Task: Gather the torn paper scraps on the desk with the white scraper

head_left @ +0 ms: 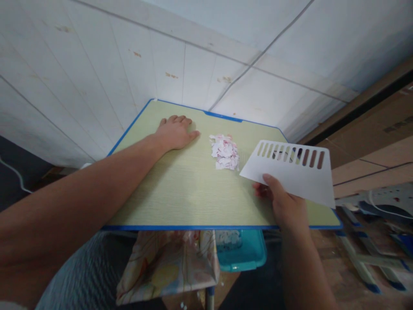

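My right hand [284, 200] grips a white flat sheet [290, 174] by its lower edge, thumb on top and fingers beneath. A row of long rounded slots runs along the sheet's far side. Its pointed left corner comes close to a small heap of torn paper scraps [226, 151], white with pink marks, in the middle of the desk. Left of that heap my left hand [177, 132] lies flat on the desktop [193, 193], fingers spread and holding nothing.
A blue edge strip [193, 227] borders the yellow-green desktop. Underneath hang a patterned cloth [180, 267] and a teal plastic bin [241, 254] with pale scraps inside. White wall panels [200, 69] stand behind. Cardboard boxes [371, 125] and desk legs [358, 258] are at the right.
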### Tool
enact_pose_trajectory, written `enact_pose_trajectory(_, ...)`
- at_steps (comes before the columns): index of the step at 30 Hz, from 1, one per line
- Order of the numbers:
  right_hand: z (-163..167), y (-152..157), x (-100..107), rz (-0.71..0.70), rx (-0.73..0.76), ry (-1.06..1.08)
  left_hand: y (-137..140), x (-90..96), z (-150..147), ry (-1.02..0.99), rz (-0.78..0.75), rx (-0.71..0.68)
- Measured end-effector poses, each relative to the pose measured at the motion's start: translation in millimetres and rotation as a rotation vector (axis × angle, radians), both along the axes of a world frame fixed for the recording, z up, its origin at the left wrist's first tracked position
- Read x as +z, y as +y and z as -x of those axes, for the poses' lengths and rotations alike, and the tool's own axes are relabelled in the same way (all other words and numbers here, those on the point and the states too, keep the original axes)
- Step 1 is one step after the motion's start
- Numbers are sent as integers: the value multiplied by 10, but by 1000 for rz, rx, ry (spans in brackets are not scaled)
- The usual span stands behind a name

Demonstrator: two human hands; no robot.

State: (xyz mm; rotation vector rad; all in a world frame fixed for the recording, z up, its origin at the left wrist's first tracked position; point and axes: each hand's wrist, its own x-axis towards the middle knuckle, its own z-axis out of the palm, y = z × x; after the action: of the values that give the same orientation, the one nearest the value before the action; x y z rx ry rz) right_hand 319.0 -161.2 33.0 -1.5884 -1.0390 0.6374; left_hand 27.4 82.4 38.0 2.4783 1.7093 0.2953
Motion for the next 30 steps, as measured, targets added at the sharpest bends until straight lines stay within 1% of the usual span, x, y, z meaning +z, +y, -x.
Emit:
enact_pose_trajectory(3, 82, 64, 91, 31, 79, -41, -10, 6, -1, 9, -2, 6)
enact_pose_trajectory(6, 164, 147, 139, 32, 94, -70, -7, -2, -1, 4, -2, 10)
enact_pose_trajectory(11, 151, 229, 67, 77, 96, -125, 3, -19, 3, -22, -8, 4)
enact_pose_trajectory(15, 122, 213, 27, 89, 105, -168, -6, -10, -3, -14, -9, 4)
enact_pose_trajectory(20, 124, 125, 92, 63, 125, -210, -18, 0, -8, 3, -6, 10)
enact_pose_trajectory(24, 65, 73, 100, 83, 214, -228, -12, -7, -3, -19, -5, 2)
enact_pose_trajectory(26, 42, 65, 80, 68, 195, -199, -5, -13, 0, -25, -5, 2)
enact_pose_trajectory(29, 51, 70, 51, 23, 112, -155, 2, -17, 2, -29, -6, 4)
enact_pose_trajectory(30, 63, 77, 42, 22, 108, -156, 3, -18, 2, -28, -6, 4)
